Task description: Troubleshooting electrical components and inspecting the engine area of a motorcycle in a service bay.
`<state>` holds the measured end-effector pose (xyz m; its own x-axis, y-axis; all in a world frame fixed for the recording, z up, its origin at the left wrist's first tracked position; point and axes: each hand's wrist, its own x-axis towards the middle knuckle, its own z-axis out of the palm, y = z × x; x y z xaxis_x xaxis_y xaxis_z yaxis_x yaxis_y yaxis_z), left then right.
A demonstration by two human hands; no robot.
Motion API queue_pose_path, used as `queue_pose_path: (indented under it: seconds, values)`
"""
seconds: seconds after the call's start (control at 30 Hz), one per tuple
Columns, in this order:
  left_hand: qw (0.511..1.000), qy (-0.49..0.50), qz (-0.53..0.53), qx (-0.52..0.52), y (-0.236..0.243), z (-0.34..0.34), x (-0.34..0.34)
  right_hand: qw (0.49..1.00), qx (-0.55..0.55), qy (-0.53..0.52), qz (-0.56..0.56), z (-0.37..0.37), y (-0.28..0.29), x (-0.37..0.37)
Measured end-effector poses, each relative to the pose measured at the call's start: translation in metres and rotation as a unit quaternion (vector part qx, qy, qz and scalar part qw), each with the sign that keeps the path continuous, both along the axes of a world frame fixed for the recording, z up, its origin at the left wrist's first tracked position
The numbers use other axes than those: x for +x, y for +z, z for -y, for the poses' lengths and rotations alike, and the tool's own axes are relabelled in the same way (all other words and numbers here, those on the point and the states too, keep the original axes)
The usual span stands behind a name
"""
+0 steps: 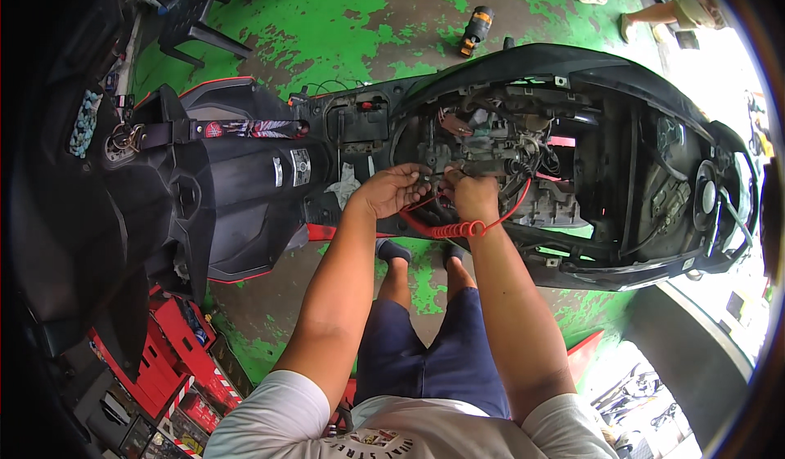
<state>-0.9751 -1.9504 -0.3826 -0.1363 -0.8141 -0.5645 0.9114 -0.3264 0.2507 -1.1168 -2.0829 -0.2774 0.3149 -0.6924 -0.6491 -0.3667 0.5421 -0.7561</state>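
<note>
Over the opened body of a black scooter (625,132), both my hands work close together at the near side of the exposed engine (499,136). My left hand (396,189) is closed, its fingertips pinched around something small and dark that I cannot make out. Just to its right, my right hand (473,192) is curled with the back of the hand up, hiding what its fingers grip. A dark cylindrical piece (484,167) lies right beside its knuckles. A red coiled cord (458,230) loops under my right wrist and up toward the engine.
The scooter's front panels (245,165) stretch left, with a strap and keys on them. A crumpled white cloth or paper (343,185) rests near the open compartment. Beyond are a black-and-orange device (477,31), a dark chair (200,30) and another person's legs (646,1). Red tool storage (155,353) stands lower left.
</note>
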Motion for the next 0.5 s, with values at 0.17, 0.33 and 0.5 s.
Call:
queue_pose_path:
  seconds: [0.17, 0.33, 0.5]
  values:
    - [1.0, 0.002, -0.009, -0.004, 0.0022, 0.0002, -0.0008, 0.999, 0.033, -0.018, 0.03, -0.0021, -0.0059, 0.0001]
    - [1.0, 0.004, 0.0, 0.004, 0.001, -0.0006, -0.0006, 0.999, 0.036, -0.01, 0.034, -0.003, -0.0086, -0.0006]
    - [1.0, 0.003, -0.009, -0.008, 0.0008, -0.0007, -0.0004, 0.998, 0.037, 0.046, 0.02, 0.0003, -0.0057, -0.0018]
